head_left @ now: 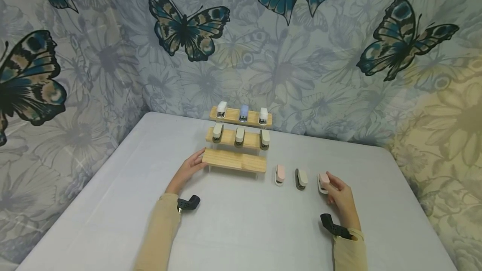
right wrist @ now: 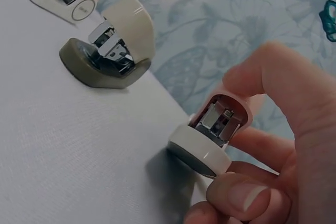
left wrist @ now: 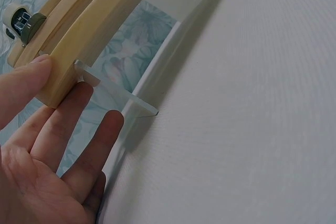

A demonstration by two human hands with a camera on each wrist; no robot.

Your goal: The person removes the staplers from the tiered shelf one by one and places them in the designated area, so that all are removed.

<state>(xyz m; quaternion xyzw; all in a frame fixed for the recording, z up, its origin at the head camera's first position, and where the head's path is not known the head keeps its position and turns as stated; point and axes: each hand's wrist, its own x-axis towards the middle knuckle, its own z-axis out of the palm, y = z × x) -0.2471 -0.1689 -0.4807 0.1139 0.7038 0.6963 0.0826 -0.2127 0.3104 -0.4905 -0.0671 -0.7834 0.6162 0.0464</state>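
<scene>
My left hand point(head_left: 188, 170) pinches the left end of the lowest wooden step of a tiered display stand point(head_left: 235, 160). In the left wrist view the thumb lies over the board point(left wrist: 79, 40) and fingertips touch it from beneath, beside a clear support. At the right, my right hand point(head_left: 342, 198) grips a small pink-and-white stapler point(right wrist: 202, 148), finger and thumb round its pink top. A shadow falls on the table beside its base; part of the stapler is hidden by the fingers. To its left stand a cream-and-olive stapler point(head_left: 301, 179) and another pink stapler point(head_left: 280, 175).
On the middle step point(head_left: 248, 138) sit three cream-topped staplers. The top step point(head_left: 233, 114) carries two white staplers and a blue stapler point(head_left: 244, 113). A white cloth covers the table point(head_left: 244, 229); a butterfly-patterned wall point(head_left: 282, 66) rises behind it.
</scene>
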